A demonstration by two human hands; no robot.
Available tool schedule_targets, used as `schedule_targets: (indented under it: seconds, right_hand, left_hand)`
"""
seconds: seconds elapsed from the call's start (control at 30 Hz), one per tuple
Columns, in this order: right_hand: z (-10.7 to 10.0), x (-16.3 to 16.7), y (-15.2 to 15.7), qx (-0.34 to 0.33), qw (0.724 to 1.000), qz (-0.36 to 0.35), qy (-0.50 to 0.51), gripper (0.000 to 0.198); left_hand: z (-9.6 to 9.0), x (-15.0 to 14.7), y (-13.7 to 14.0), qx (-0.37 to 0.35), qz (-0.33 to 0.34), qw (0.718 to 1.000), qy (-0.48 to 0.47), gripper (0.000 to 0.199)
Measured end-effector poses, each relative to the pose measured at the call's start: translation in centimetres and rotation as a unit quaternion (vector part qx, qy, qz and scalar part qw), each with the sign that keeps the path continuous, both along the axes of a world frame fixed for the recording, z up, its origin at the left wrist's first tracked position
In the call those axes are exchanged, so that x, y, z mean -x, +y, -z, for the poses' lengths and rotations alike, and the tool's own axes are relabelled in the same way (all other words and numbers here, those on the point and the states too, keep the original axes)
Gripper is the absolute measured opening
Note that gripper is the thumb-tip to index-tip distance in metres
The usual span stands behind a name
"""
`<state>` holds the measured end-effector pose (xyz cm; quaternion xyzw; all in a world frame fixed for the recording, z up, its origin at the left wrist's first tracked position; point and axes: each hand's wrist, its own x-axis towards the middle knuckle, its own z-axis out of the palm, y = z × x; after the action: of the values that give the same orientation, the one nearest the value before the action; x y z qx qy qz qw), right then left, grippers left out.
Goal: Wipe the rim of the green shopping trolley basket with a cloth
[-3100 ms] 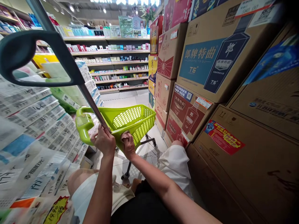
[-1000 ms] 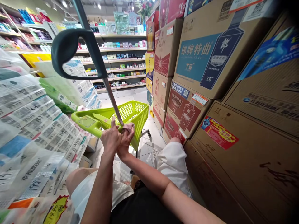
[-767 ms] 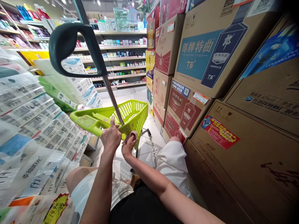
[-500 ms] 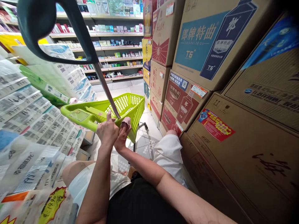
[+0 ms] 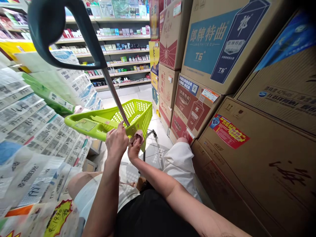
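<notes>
A lime-green shopping cart (image 5: 143, 115) with a perforated basket stands in front of me. Its metal pole (image 5: 115, 93) rises to a dark grey loop handle (image 5: 87, 36) at upper left. My left hand (image 5: 117, 140) is closed around the basket's near rim, just below the foot of the pole. Beside it, my right hand (image 5: 134, 150) holds a crumpled pinkish cloth (image 5: 138, 135) against the outside of the basket's near end. The cloth and my left hand partly cover the rim. The right fingertips are partly hidden by the cloth.
Stacked cardboard cartons (image 5: 207, 49) rise close on my right. Plastic-wrapped paper packs (image 5: 39, 128) are piled on my left, with a yellow price tag (image 5: 59, 217). Beyond the cart, shelves (image 5: 120, 51) hold small boxes and bottles. A tiled floor (image 5: 155, 148) lies under the cart.
My right hand and the cloth have moved slightly right and down along the basket's end. My left hand has shifted slightly right. The view has also moved a little.
</notes>
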<state>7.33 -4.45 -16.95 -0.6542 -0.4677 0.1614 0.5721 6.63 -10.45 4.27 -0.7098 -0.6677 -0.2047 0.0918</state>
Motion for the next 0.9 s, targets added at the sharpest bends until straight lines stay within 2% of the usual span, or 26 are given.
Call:
schedule_targets:
  seconds: [0.1, 0.17, 0.23, 0.37, 0.47, 0.57, 0.67, 0.8, 0.9]
  right_hand:
    - [1.2, -0.8, 0.1, 0.073, 0.992, 0.041, 0.094, 0.061]
    - [0.5, -1.0, 0.5, 0.082, 0.991, 0.032, 0.102, 0.061]
    - [-1.4, -1.0, 0.6, 0.055, 0.993, 0.032, 0.101, 0.058]
    - [-5.8, -1.8, 0.1, -0.061, 0.997, -0.014, 0.036, 0.058]
    - [-7.2, -3.9, 0.3, -0.092, 0.994, -0.058, -0.024, 0.058]
    - [-7.8, -6.5, 1.7, -0.027, 0.998, -0.056, -0.030, 0.061]
    - [-9.6, -8.8, 2.8, 0.036, 0.993, -0.082, -0.070, 0.062]
    - [-13.2, -10.6, 2.1, 0.048, 0.960, -0.164, -0.222, 0.049]
    - [-15.4, -11.4, 1.9, 0.074, 0.932, -0.202, -0.292, 0.042]
  left_hand:
    - [0.6, 1.1, 0.7, -0.045, -0.021, 0.999, 0.010, 0.048]
    - [1.0, 1.8, 1.2, -0.053, -0.028, 0.998, 0.027, 0.056]
    - [1.4, 2.0, 1.5, -0.059, -0.027, 0.997, 0.031, 0.061]
    - [1.8, 1.8, 1.5, -0.076, -0.030, 0.997, 0.013, 0.062]
    - [1.8, 1.6, 1.3, -0.076, -0.024, 0.997, 0.010, 0.060]
    - [2.0, 1.8, 1.3, -0.093, -0.021, 0.995, 0.011, 0.058]
    - [2.3, 2.0, 1.4, -0.135, -0.013, 0.991, 0.007, 0.057]
    - [2.7, 2.2, 1.2, -0.181, -0.006, 0.983, 0.005, 0.054]
    - [2.8, 2.2, 0.8, -0.187, -0.006, 0.982, 0.005, 0.054]
